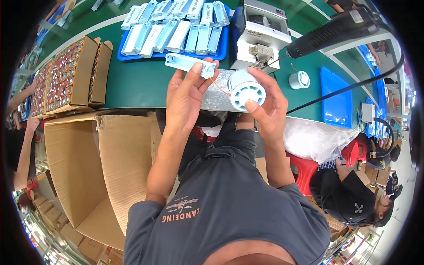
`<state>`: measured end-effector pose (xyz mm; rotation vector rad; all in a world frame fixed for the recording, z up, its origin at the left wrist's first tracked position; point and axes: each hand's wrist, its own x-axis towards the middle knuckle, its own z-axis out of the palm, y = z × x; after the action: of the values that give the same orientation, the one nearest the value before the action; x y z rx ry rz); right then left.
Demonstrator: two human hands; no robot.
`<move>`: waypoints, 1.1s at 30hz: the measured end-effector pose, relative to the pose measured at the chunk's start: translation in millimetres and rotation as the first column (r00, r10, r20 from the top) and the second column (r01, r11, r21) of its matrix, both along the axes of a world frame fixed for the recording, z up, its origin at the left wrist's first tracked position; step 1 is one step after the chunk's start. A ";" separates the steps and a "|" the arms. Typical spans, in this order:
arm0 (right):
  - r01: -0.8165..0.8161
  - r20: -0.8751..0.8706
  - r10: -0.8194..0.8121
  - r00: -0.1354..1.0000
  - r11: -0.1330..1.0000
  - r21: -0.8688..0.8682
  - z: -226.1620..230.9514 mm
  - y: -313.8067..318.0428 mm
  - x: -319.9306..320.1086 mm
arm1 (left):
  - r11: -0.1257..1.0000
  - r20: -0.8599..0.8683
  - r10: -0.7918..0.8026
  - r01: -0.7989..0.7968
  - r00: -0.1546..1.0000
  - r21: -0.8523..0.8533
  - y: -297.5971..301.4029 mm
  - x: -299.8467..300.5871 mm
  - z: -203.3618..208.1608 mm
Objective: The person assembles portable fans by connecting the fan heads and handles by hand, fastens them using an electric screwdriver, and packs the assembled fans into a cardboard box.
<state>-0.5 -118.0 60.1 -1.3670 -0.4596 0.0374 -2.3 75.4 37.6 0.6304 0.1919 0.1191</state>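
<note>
My left hand (187, 95) is closed on one end of a long, hollow, pale blue plastic housing (183, 62), its open side facing up. In my right hand (271, 99) is a white cylindrical fan unit (242, 81), with slots around its round end face. The thumb presses on that face near its lower rim. A thin orange-red wire (219, 86) runs between the housing and the fan unit. Both parts are held up over the near table edge, above a silvery wrapped pad (216, 100). Another white fan unit (300, 80) lies on the green table to the right.
A blue tray (172, 55) of similar housings sits at the back. A black electric screwdriver (333, 33) hangs at upper right beside a grey-white machine (256, 51). Boxes of wired cylindrical cells (68, 73) stand left, above a large open carton (79, 176). A blue tray (335, 99) lies right.
</note>
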 end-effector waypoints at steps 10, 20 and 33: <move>0.148 -0.194 -0.131 0.972 0.986 0.079 -15.2 17.5 7.2 | 1.000 0.011 -0.016 0.016 1.000 0.019 8.2 2.2 -7.3; 0.174 -0.233 -0.148 0.961 0.980 0.095 -17.7 3.9 6.5 | 0.990 0.018 -0.013 0.010 1.000 0.143 -11.4 5.9 -1.2; 0.027 -0.316 0.104 0.943 0.923 0.385 -36.9 -22.1 25.9 | 0.778 0.248 0.156 -0.273 0.956 0.566 -66.3 13.4 17.6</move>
<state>25.4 -140.1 23.2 -0.9380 -0.1938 0.1988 11.1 9.1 55.2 1.2256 0.0354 0.4764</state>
